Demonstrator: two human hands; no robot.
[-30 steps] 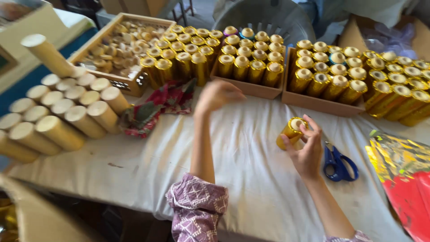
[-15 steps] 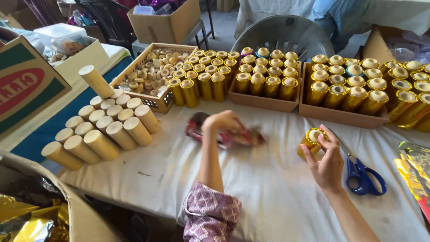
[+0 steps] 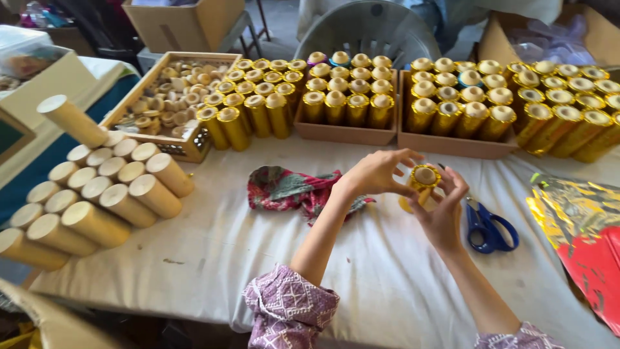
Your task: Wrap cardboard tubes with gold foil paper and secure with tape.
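Note:
Both hands meet over the white cloth-covered table (image 3: 213,245). My right hand (image 3: 444,210) grips a gold-foil-wrapped tube (image 3: 422,183) from below, its round wooden end facing up. My left hand (image 3: 378,172) pinches the foil at the tube's top rim. A crumpled red and green cloth (image 3: 294,189) lies just left of my hands. Blue-handled scissors (image 3: 489,226) lie just right of my right hand.
Plain cardboard tubes (image 3: 97,200) are stacked at the left. A wooden tray of small discs (image 3: 169,97) sits at the back left. Cardboard trays with several gold-wrapped tubes (image 3: 452,103) line the back. Gold and red foil sheets (image 3: 581,239) lie at the right. A grey chair (image 3: 369,29) stands behind.
My left hand left the red and green cloth and came right to the gold tube, now pinching its top. The head view shifted, and my right hand kept hold of the tube.

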